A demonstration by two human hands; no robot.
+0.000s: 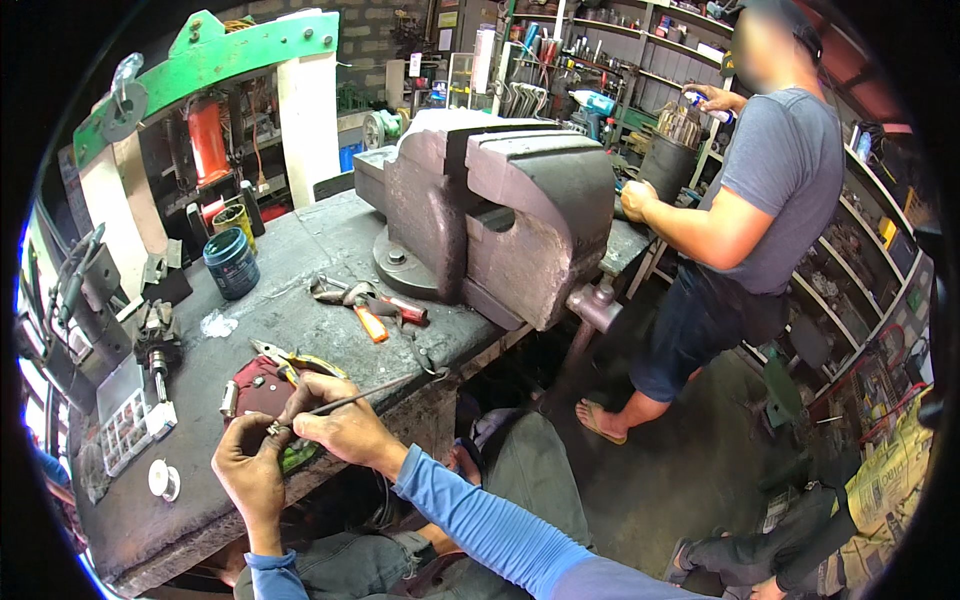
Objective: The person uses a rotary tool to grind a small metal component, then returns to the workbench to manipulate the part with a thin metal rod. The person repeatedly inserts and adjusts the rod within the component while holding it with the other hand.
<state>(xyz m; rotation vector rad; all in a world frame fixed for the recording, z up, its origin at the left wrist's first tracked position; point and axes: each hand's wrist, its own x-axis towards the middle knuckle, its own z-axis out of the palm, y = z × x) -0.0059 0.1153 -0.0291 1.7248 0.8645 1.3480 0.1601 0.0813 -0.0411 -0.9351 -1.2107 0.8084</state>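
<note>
Near the bench's front edge, my two hands meet. My left hand (252, 475) pinches a small shiny metal piece (275, 427) between thumb and fingers. Closed beside it, my right hand (345, 428) grips a thin dark cable or rod (365, 394), which runs out to the right over the bench edge; I cannot tell which it is. Whether it joins the metal piece is hidden by my fingers. Just behind my hands lie yellow-handled pliers (285, 358) on a dark red cloth or pouch (258, 385). A small metal cylinder (229, 399) is at its left.
A large bench vise (500, 200) stands on the dark workbench (200, 505). Orange- and red-handled tools (370, 318), a blue tub (231, 265), a parts box (128, 430) and a white spool (164, 480) lie about. Right of the vise stands a co-worker (770, 180) holding a dark cylindrical container.
</note>
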